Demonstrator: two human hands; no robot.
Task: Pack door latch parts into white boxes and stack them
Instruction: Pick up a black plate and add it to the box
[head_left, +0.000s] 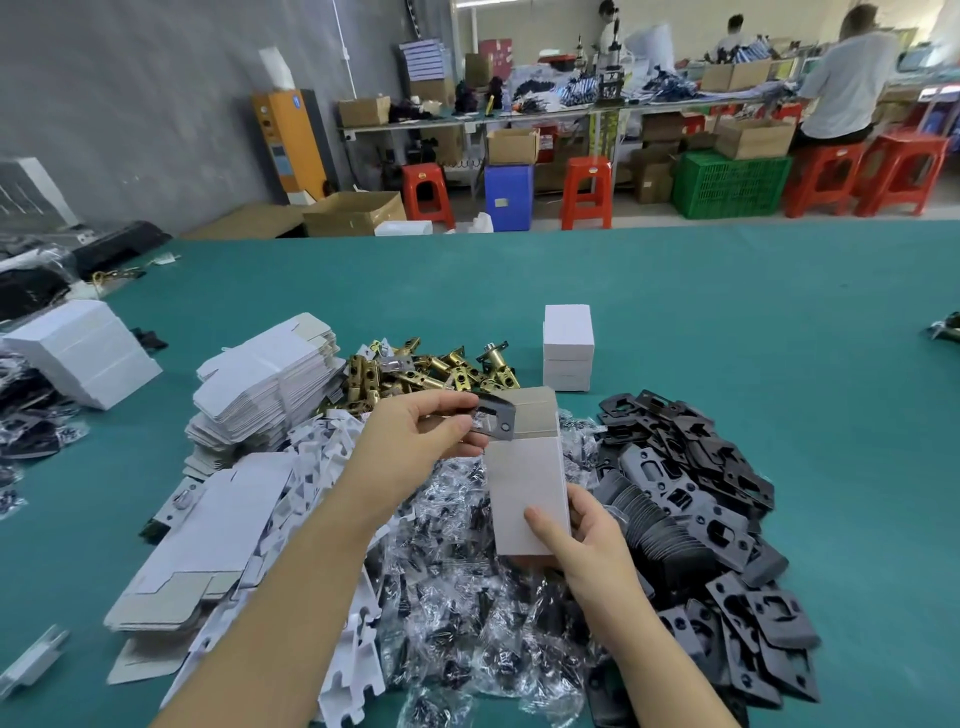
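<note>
The right hand gripped the upright box, long axis vertical, open end up; the left hand pinched a black plate at its mouth

open white box upright, black latch plate at its mouth

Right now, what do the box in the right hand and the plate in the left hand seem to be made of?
The box looks like thin paperboard: white outside, a matte grey-brown open flap, crisp folds. The plate looks like stamped metal with a dark matte finish, thin and flat with a clean cut-out and hole, though plastic cannot be ruled out.
</note>
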